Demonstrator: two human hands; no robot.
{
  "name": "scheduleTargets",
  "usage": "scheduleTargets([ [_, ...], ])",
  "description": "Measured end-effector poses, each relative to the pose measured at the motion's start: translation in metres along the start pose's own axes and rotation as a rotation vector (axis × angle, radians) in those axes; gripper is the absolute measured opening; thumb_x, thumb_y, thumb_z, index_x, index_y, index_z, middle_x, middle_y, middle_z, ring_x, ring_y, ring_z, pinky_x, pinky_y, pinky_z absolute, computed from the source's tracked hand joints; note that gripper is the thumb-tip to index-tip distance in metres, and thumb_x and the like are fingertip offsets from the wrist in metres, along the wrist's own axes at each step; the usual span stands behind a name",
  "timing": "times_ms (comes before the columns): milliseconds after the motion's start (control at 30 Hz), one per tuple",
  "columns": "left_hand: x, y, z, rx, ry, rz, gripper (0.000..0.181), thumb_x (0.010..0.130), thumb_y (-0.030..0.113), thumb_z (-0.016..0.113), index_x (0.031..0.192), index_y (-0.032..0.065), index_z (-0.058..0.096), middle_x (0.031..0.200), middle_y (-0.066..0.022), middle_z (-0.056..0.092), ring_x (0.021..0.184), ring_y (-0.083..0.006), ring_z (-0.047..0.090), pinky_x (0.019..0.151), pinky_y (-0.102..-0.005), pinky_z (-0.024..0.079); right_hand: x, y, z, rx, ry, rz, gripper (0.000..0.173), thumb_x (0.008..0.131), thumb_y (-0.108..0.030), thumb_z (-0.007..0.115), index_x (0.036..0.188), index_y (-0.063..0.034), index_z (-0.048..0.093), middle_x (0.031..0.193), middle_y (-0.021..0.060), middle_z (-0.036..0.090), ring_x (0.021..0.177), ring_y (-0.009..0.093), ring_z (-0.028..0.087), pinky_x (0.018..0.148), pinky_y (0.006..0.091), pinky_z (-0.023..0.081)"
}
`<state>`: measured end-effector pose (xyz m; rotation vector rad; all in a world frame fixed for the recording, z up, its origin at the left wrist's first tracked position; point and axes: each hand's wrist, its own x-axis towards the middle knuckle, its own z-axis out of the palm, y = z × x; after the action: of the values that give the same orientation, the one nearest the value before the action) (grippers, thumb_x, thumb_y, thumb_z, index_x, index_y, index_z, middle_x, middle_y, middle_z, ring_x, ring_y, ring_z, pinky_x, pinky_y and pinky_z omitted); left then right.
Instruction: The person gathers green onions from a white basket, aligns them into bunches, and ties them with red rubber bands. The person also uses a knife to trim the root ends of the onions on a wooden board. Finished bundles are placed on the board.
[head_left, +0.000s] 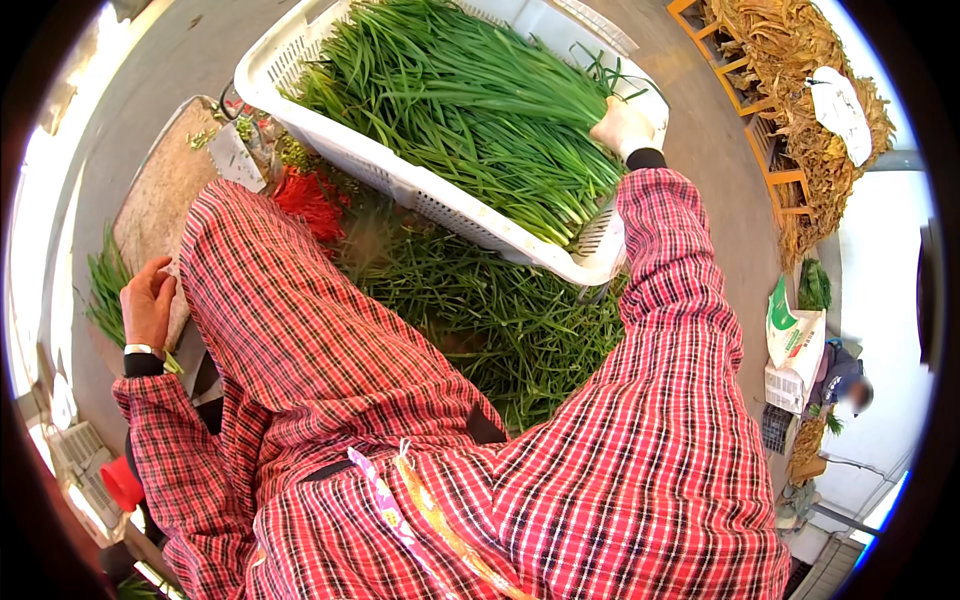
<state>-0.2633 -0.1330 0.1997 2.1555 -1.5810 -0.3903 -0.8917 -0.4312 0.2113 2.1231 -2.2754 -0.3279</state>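
My right hand (622, 127) grips the pale stem end of a bunch of garlic chives (555, 97). That bunch lies on top of other garlic chives (480, 165) in a white perforated plastic crate (360, 146). Loosely curled, my left hand (148, 300) is at the left beside my knee, with nothing visible in its fingers. Below it, partly hidden by hand and wrist, lies a smaller bunch of green chives (107, 281) along the edge of a worn board (169, 169).
A wide metal blade (236, 159) and red ties (307, 202) lie near my left knee. Loose green leaves (525, 330) heap between my legs, under the crate. Orange crates (757, 142) of dried leaves (795, 112) stand at right; a person (844, 382) is beyond a white sack (799, 337).
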Motion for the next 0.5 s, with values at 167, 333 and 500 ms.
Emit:
scheduleTargets([
  [167,0.018,0.024,-0.006,-0.120,0.003,0.033,0.027,0.085,0.001,0.060,0.111,0.0012,0.064,0.079,-0.0059,0.067,0.070,-0.0109,0.062,0.065,-0.0261,0.050,0.005,0.010,-0.014,0.147,-0.136,-0.047,0.055,0.066,-0.027,0.071,0.110,0.0038,0.059,0.106,0.0230,0.066,0.099,0.035,0.063,0.087,0.0374,0.050],
  [333,0.033,0.073,-0.002,0.013,0.020,0.149,0.023,0.088,0.006,0.058,0.111,0.0026,0.064,0.075,-0.0088,0.067,0.067,-0.0138,0.063,0.063,-0.0279,0.050,-0.008,-0.007,0.012,0.148,-0.159,0.069,0.066,0.064,-0.029,0.078,0.119,0.0008,0.055,0.115,0.0228,0.062,0.111,0.033,0.060,0.093,0.0401,0.047],
  [500,0.033,0.084,-0.003,0.071,0.048,0.186,0.021,0.086,0.006,0.059,0.106,0.0042,0.066,0.071,-0.0133,0.066,0.063,-0.0192,0.064,0.060,-0.0313,0.048,-0.027,-0.027,0.000,-0.005,-0.102,0.096,0.056,0.072,-0.027,0.076,0.119,-0.0037,0.056,0.114,0.0201,0.064,0.110,0.031,0.062,0.093,0.0425,0.049],
])
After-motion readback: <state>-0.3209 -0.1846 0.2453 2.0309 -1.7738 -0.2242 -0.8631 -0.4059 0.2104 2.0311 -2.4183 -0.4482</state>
